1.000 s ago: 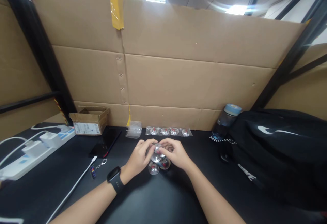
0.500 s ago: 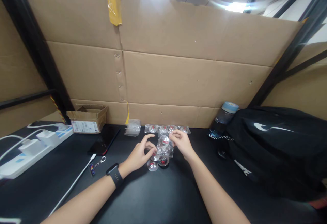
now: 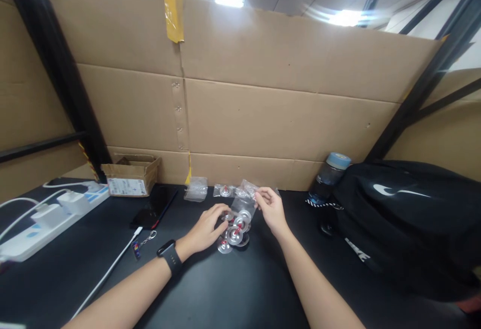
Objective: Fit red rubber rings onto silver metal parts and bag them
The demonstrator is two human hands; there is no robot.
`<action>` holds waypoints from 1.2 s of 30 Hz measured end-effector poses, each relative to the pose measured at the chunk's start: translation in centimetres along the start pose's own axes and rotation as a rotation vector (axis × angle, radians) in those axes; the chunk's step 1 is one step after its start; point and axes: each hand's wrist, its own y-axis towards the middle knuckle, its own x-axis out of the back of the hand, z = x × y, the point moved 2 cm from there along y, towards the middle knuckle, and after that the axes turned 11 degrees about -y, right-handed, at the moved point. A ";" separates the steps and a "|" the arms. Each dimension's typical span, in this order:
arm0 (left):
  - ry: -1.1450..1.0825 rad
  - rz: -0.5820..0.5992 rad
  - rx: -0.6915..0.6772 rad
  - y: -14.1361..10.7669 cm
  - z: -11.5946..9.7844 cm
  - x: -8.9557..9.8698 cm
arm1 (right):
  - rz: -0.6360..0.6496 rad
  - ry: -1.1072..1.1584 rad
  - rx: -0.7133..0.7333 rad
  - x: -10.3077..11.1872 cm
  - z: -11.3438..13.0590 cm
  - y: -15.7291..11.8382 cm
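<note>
Several round clear discs with red centres [image 3: 235,235] lie in a pile on the black table. At the pile's left side is my left hand [image 3: 208,225], its fingers apart and curved, the fingertips touching a disc. My right hand [image 3: 269,208] pinches the upper edge of a clear plastic bag [image 3: 244,203] above the pile. Behind it, a bagged disc [image 3: 225,191] lies in a row along the cardboard wall, partly hidden by the held bag. Flat clear bags [image 3: 196,189] are stacked to the left of that row.
On the left are an open cardboard box [image 3: 130,176], a dark phone [image 3: 155,208], a keychain [image 3: 137,249], a white cable and a power strip [image 3: 22,241]. A bottle [image 3: 328,179] and a black backpack [image 3: 406,224] stand on the right.
The bag in my right hand has been lifted up and back, and its disc now lies out on the pile. My left hand has lowered, its fingers nearer the discs.
</note>
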 end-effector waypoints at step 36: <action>0.518 -0.014 -0.308 0.1 -2.7 1.2 | 0.030 -0.085 -0.081 -0.1 0.0 -0.2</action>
